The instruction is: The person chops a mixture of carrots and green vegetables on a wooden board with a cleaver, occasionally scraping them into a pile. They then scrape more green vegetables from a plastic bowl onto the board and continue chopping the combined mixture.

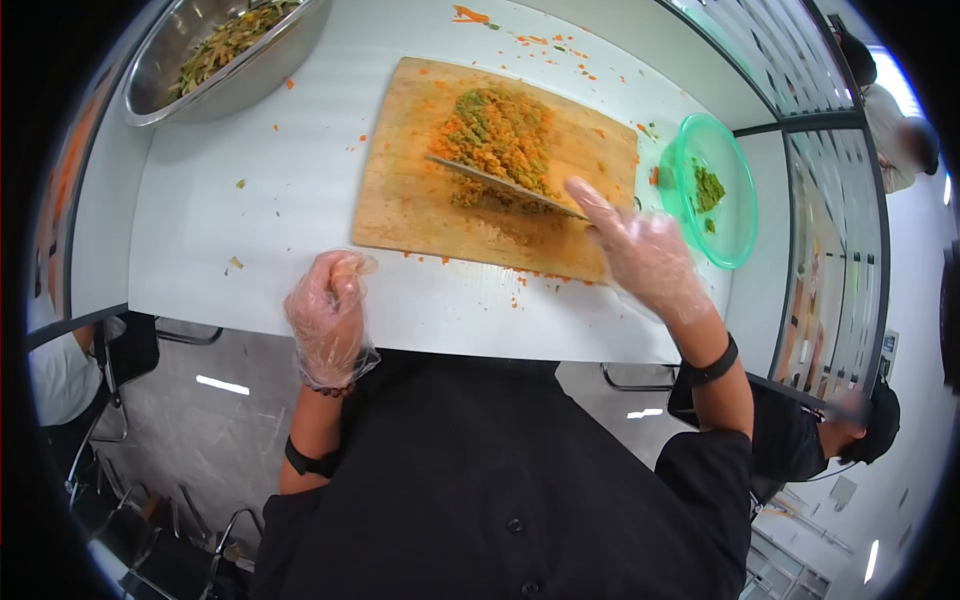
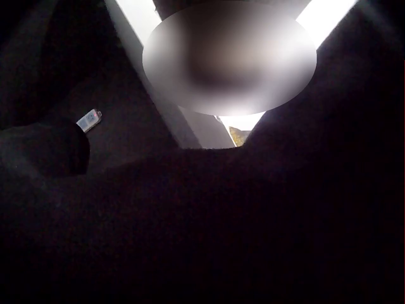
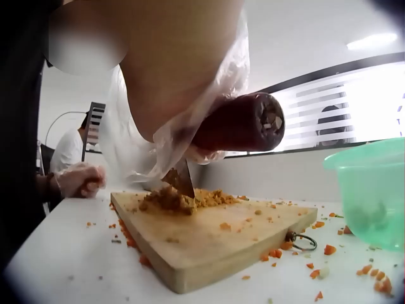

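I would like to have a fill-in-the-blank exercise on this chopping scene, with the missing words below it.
1. The knife is held in the ____ hand.
2. The chopped heap lies on a cutting board made of ____.
3. The plastic bowl is ____ in colour.
4. In the head view, the metal bowl stands to the ____ of the board.

Missing words: right; wood; green; left.

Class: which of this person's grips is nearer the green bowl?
Right. The right grip, on the knife, is just left of the green bowl; the left grip is farther away, by the near left corner of the cutting board.
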